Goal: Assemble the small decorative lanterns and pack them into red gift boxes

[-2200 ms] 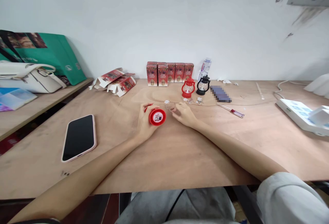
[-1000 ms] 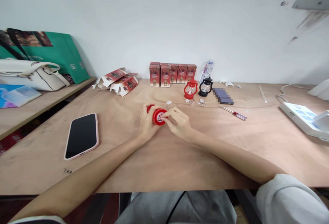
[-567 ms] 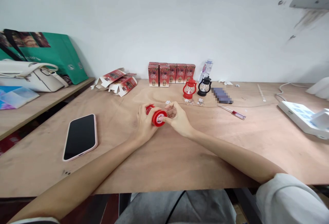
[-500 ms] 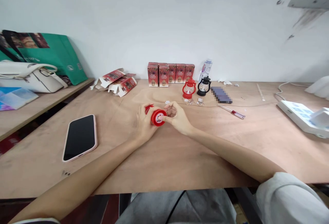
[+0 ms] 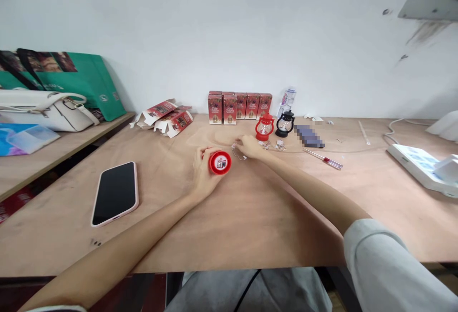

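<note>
My left hand is wrapped round a red lantern, whose round base faces me and shows a pale disc with small parts inside a red rim. My right hand is just right of it, with fingertips pinched at a thin wire piece that has a small white tag. Beyond the right hand stand an upright red lantern and a black lantern. Small wire pieces lie in front of them.
Red boxes stand by the wall, with opened cartons to their left. A phone lies at left. At right are a screwdriver, a blurred dark object and a power strip. Bags sit far left.
My right hand has left the lantern's base and moved up and right to the wire piece. The base now shows uncovered. My left hand still holds the lantern.
</note>
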`<state>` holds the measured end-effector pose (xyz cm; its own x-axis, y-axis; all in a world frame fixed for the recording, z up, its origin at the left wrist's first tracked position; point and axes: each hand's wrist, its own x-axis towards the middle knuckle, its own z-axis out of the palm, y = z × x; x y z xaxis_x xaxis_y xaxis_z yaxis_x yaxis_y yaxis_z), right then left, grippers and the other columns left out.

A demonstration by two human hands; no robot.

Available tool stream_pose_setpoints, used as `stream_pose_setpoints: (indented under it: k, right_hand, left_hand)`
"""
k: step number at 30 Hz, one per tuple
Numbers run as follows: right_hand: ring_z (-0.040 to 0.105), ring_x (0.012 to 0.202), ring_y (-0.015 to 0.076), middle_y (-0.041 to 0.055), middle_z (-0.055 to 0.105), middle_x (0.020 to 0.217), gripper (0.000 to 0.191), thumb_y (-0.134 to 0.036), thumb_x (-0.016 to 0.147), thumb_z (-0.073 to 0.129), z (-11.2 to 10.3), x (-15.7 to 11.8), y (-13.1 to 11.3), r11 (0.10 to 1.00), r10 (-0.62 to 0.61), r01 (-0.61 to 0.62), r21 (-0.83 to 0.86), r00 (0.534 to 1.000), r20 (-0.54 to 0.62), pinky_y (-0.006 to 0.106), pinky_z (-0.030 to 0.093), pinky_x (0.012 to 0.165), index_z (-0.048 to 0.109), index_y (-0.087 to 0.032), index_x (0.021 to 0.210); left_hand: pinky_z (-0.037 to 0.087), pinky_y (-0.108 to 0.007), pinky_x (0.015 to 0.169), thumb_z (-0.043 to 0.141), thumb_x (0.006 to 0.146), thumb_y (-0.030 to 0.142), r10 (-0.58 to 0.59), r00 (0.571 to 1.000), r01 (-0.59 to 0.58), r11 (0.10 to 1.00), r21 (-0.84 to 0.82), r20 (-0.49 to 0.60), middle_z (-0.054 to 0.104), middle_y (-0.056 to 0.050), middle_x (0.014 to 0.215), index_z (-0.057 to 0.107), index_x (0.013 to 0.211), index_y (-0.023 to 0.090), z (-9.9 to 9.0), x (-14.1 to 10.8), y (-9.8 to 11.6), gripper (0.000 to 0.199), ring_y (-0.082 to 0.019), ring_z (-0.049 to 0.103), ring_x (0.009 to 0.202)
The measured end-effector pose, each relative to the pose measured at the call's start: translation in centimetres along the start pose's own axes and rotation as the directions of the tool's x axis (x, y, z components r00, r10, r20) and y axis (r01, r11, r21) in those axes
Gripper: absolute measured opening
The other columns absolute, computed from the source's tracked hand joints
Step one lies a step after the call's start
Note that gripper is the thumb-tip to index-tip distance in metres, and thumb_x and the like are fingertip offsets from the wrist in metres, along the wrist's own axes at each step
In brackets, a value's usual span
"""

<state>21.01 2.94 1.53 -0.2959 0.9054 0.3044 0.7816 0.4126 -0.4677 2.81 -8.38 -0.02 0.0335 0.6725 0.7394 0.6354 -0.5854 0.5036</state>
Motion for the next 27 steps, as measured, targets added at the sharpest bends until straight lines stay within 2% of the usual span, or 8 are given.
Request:
stream_pose_setpoints:
  k: [3,6,9,11,14,18,22,27]
  right_hand:
    - [0.070,0.086,0.0250,0.0155,0.074,0.091,0.008,-0.020,0.080,0.068,0.4,0.2,-0.2,1.000,0.021,-0.021,0.003,1.000,0.013,0.032,0.050,0.078,0.072,-0.012,0.079]
    - [0.070,0.080,0.0211,0.0134,0.075,0.088,0.008,-0.020,0.080,0.069,0.2,0.0,-0.5,0.999,0.036,-0.036,0.031,0.999,-0.009,0.030,0.051,0.073,0.071,-0.012,0.080]
    - [0.069,0.073,0.0171,0.0102,0.075,0.083,0.012,-0.024,0.082,0.067,-0.8,-1.2,-1.1,0.980,0.048,-0.038,0.196,0.998,-0.049,0.028,0.053,0.069,0.071,-0.013,0.080]
    - [0.069,0.071,0.0165,0.0083,0.076,0.081,0.018,-0.032,0.080,0.068,-1.5,-2.6,-1.8,0.883,0.049,-0.001,0.470,0.995,-0.088,0.029,0.055,0.069,0.072,-0.015,0.081]
    - [0.067,0.068,0.0158,0.0049,0.075,0.081,0.030,-0.046,0.069,0.075,-2.5,-5.1,-3.1,0.645,0.031,0.048,0.763,0.996,-0.089,0.031,0.056,0.068,0.074,-0.018,0.081]
    - [0.064,0.062,0.0130,0.0036,0.075,0.078,0.035,-0.049,0.059,0.081,-3.0,-7.4,-4.4,0.504,0.031,0.030,0.863,0.998,-0.052,0.030,0.056,0.063,0.074,-0.019,0.077]
    - [0.061,0.059,0.0114,0.0030,0.074,0.077,0.036,-0.048,0.056,0.083,-2.9,-7.9,-4.8,0.453,-0.013,0.026,0.891,1.000,-0.022,0.030,0.056,0.062,0.073,-0.019,0.074]
    - [0.062,0.060,0.0116,-0.0003,0.070,0.069,0.040,-0.047,0.059,0.083,-3.0,-8.1,-5.0,0.375,0.001,0.035,0.926,0.999,-0.038,0.028,0.055,0.059,0.071,-0.020,0.086]
  left_hand:
    - [0.048,-0.041,0.093,0.076,0.069,0.022,0.002,1.000,-0.002,1.000,-0.002,0.014,0.053,-0.006,0.108,0.055,0.110,0.023,0.0,0.0,0.0,0.046,-0.024,0.053,0.109]
    - [0.048,-0.041,0.093,0.076,0.069,0.023,0.011,1.000,-0.011,1.000,-0.008,0.024,0.053,-0.006,0.109,0.055,0.110,0.023,0.0,0.0,-0.1,0.046,-0.024,0.053,0.109]
    - [0.048,-0.041,0.092,0.076,0.069,0.024,0.008,1.000,-0.008,1.000,-0.023,0.017,0.053,-0.007,0.109,0.056,0.109,0.022,0.1,0.0,-0.2,0.045,-0.025,0.053,0.108]
    - [0.048,-0.041,0.092,0.076,0.069,0.024,-0.003,1.000,0.004,0.999,-0.033,0.010,0.054,-0.006,0.108,0.056,0.108,0.022,0.1,0.1,-0.1,0.044,-0.024,0.053,0.108]
    - [0.048,-0.041,0.092,0.075,0.069,0.024,-0.022,1.000,0.022,0.999,-0.038,0.013,0.054,-0.006,0.107,0.056,0.107,0.023,0.2,0.1,-0.1,0.043,-0.024,0.053,0.107]
    - [0.048,-0.041,0.091,0.074,0.069,0.022,-0.029,1.000,0.029,0.999,-0.028,0.012,0.054,-0.006,0.106,0.056,0.107,0.023,0.1,0.0,0.0,0.042,-0.024,0.053,0.106]
    - [0.049,-0.041,0.090,0.074,0.068,0.021,-0.024,1.000,0.025,1.000,-0.019,0.008,0.053,-0.005,0.106,0.056,0.106,0.024,0.0,0.0,-0.1,0.043,-0.024,0.054,0.106]
    - [0.048,-0.042,0.091,0.074,0.068,0.021,0.002,1.000,-0.001,1.000,-0.018,0.020,0.052,-0.006,0.107,0.056,0.107,0.023,0.1,0.0,-0.2,0.043,-0.024,0.054,0.106]
